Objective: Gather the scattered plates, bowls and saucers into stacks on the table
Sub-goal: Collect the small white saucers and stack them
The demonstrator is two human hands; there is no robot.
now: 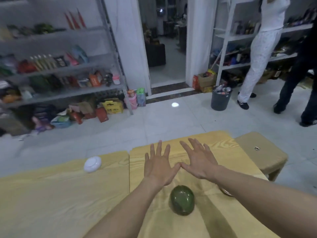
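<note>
On woodgrain table (51, 194), glossy domed green bowl (182, 200)

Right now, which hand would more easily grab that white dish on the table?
Left. The white dish lies off to the left hand's side with only bare tabletop between them; the right hand, also open, would have to cross over the left.

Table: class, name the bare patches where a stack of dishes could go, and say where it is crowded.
Bare wood: the wide left panel of the table, on the near side of the white dish; the far corner right of the right hand. Crowded: around the green bowl, hemmed between the forearms.
</note>
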